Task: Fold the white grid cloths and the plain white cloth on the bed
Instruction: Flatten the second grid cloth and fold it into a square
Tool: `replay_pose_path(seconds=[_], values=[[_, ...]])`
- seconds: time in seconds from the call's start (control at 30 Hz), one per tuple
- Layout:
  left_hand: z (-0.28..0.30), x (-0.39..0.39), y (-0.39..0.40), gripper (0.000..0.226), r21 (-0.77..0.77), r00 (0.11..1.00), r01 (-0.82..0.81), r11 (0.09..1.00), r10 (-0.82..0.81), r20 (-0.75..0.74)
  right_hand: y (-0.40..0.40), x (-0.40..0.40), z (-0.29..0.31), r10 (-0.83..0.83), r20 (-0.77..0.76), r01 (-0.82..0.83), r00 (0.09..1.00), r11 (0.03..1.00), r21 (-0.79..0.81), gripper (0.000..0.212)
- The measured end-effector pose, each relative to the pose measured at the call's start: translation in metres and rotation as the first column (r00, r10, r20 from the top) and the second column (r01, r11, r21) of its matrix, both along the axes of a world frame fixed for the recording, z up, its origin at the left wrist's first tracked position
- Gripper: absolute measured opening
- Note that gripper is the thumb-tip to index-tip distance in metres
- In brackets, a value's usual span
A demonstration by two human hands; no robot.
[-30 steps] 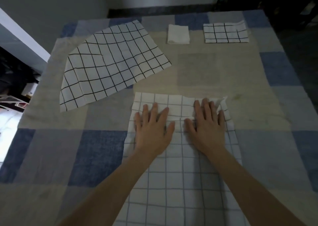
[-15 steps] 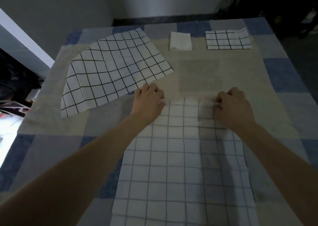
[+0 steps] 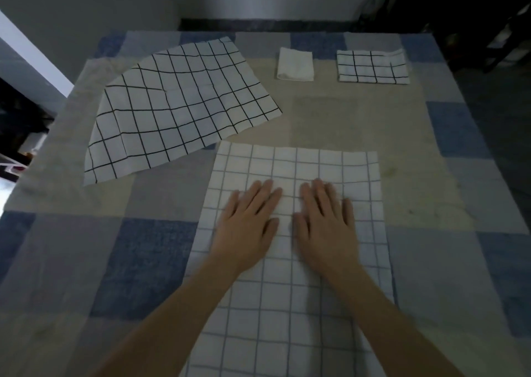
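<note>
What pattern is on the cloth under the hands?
White with a thin blue grid, clearest in the head view.

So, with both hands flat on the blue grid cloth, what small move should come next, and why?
Probably slide the left hand and right hand apart toward the side edges, to smooth the blue grid cloth before folding it. Both palms lie open near its middle, the cloth is spread out flat, and light wrinkles show around the fingers.

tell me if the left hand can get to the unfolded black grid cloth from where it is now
Probably yes. The left hand lies flat on the blue grid cloth, holding nothing, and the unfolded black grid cloth lies just beyond it to the left with only bare bedspread between them.
</note>
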State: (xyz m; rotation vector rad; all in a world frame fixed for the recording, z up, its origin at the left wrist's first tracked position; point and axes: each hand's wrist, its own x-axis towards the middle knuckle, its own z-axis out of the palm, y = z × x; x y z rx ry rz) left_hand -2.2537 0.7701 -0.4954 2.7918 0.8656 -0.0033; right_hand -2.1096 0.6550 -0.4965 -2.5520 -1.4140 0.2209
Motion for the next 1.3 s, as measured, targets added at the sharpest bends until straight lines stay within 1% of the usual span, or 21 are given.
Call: replay_pose_path(seconds=[0.07, 0.1, 0.17, 0.2, 0.23, 0.3, 0.33, 0.4, 0.5, 0.6, 0.67, 0.7, 0.73, 0.8, 0.87, 0.93, 1.03, 1.1, 1.17, 1.23, 1.3], values=[[0.0, -0.014, 0.02, 0.062, 0.018, 0.998, -0.049, 0.999, 0.05, -0.047, -0.016, 0.026, -0.001, -0.122, 0.032, 0.124, 0.992, 0.991, -0.057, 0.061], [0.002, -0.021, 0.029, 0.064, 0.018, 0.992, -0.112, 0.994, 0.113, -0.058, -0.023, 0.038, 0.0, -0.202, 0.065, 0.207, 0.977, 0.975, -0.083, 0.063], [0.012, -0.026, 0.035, 0.065, -0.018, 0.963, -0.268, 0.963, 0.268, -0.032, -0.029, 0.055, 0.009, -0.356, 0.125, 0.364, 0.926, 0.93, -0.053, 0.067], [0.018, -0.023, 0.029, 0.064, -0.045, 0.953, -0.302, 0.952, 0.302, -0.004, -0.027, 0.053, 0.013, -0.389, 0.114, 0.392, 0.914, 0.92, -0.007, 0.067], [0.025, -0.018, 0.016, 0.062, -0.053, 0.96, -0.276, 0.96, 0.278, 0.042, -0.022, 0.044, 0.02, -0.362, 0.087, 0.36, 0.928, 0.932, 0.039, 0.067], [0.031, -0.008, -0.024, 0.059, -0.037, 0.987, -0.091, 0.995, 0.095, 0.129, -0.016, 0.009, 0.023, -0.147, 0.071, 0.141, 0.987, 0.986, 0.085, 0.063], [0.027, -0.008, -0.045, 0.058, -0.042, 0.991, -0.003, 0.999, 0.008, 0.134, -0.018, -0.013, 0.019, -0.026, 0.055, 0.022, 0.998, 0.997, 0.069, 0.061], [0.013, -0.023, -0.075, 0.056, -0.048, 0.996, 0.038, 0.998, -0.034, 0.084, -0.032, -0.046, 0.007, 0.091, 0.026, -0.091, 0.995, 0.996, 0.001, 0.059], [0.004, -0.067, -0.092, 0.054, -0.042, 0.999, -0.022, 0.999, 0.023, 0.023, -0.062, -0.042, 0.002, 0.013, 0.01, -0.013, 1.0, 0.999, -0.051, 0.058], [0.006, -0.105, -0.086, 0.056, -0.033, 0.993, -0.12, 0.992, 0.12, 0.014, -0.084, -0.018, 0.009, -0.165, 0.027, 0.167, 0.986, 0.982, -0.084, 0.059], [0.015, -0.11, -0.09, 0.057, -0.114, 0.947, -0.297, 0.948, 0.308, 0.088, -0.087, -0.027, 0.017, -0.317, 0.039, 0.317, 0.948, 0.948, -0.006, 0.059], [0.023, -0.106, -0.099, 0.056, -0.207, 0.906, -0.352, 0.913, 0.388, 0.167, -0.085, -0.041, 0.023, -0.334, 0.016, 0.333, 0.942, 0.941, 0.056, 0.059], [0.031, -0.099, -0.112, 0.054, -0.291, 0.877, -0.339, 0.895, 0.413, 0.246, -0.084, -0.06, 0.026, -0.279, -0.013, 0.279, 0.96, 0.957, 0.083, 0.059], [0.035, -0.089, -0.144, 0.051, -0.33, 0.896, -0.203, 0.922, 0.311, 0.318, -0.089, -0.105, 0.022, -0.056, -0.023, 0.058, 0.998, 0.997, 0.06, 0.061], [0.023, -0.095, -0.167, 0.052, -0.232, 0.959, -0.128, 0.964, 0.18, 0.219, -0.108, -0.133, 0.01, 0.055, 0.003, -0.055, 0.998, 0.998, 0.011, 0.061], [0.013, -0.112, -0.169, 0.053, -0.129, 0.987, -0.137, 0.982, 0.147, 0.065, -0.137, -0.126, 0.003, 0.049, 0.017, -0.048, 0.999, 0.998, -0.048, 0.058], [0.009, -0.141, -0.16, 0.056, -0.055, 0.976, -0.22, 0.974, 0.219, -0.017, -0.192, -0.088, 0.004, -0.019, 0.087, 0.026, 0.996, 0.996, -0.088, 0.058], [0.01, -0.158, -0.156, 0.057, -0.056, 0.937, -0.348, 0.936, 0.347, -0.028, -0.221, -0.067, 0.008, -0.127, 0.066, 0.134, 0.99, 0.984, -0.118, 0.06], [0.018, -0.163, -0.159, 0.059, -0.082, 0.914, -0.405, 0.91, 0.405, -0.02, -0.223, -0.066, 0.012, -0.23, 0.042, 0.233, 0.972, 0.968, -0.091, 0.062], [0.024, -0.161, -0.17, 0.06, -0.095, 0.95, -0.311, 0.946, 0.31, -0.028, -0.204, -0.088, 0.018, -0.244, 0.009, 0.244, 0.97, 0.97, -0.023, 0.059], [0.025, -0.158, -0.183, 0.058, -0.11, 0.978, -0.204, 0.973, 0.199, -0.059, -0.182, -0.119, 0.019, -0.098, -0.025, 0.098, 0.995, 0.995, 0.031, 0.058]])
